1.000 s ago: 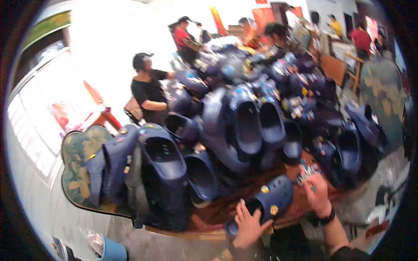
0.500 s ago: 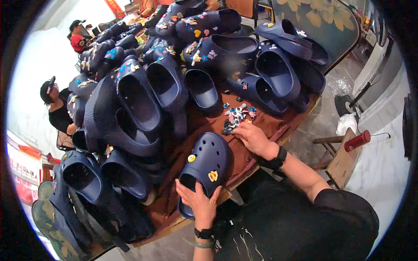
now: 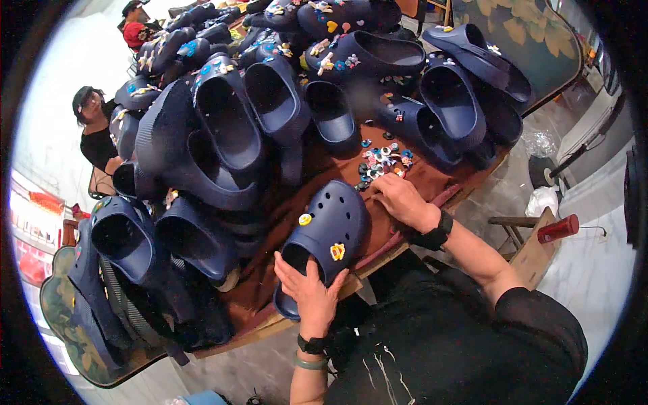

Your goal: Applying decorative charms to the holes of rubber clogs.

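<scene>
1. The left hand [image 3: 312, 291] grips the heel end of a navy clog [image 3: 325, 236], its fingers spread and wrapped over the heel rim.
2. The clog lies toe-away on the brown tabletop [image 3: 283, 202], its heel just over the near edge; two small charms, one yellow [image 3: 305, 219] and one yellow-and-red [image 3: 337, 252], sit on its upper.
3. The right hand [image 3: 400, 200] rests palm down just beside the clog's toe, fingers curled toward a heap of small coloured charms [image 3: 383, 159]; whether they pinch one cannot be told.
4. Piled navy clogs [image 3: 226, 128] crowd the far and left sides of the tabletop, leaving only a narrow bare strip around the two hands.
5. The tabletop's right edge [image 3: 472, 182] runs diagonally; beyond it lies open floor with a wooden stool [image 3: 526, 243].
</scene>
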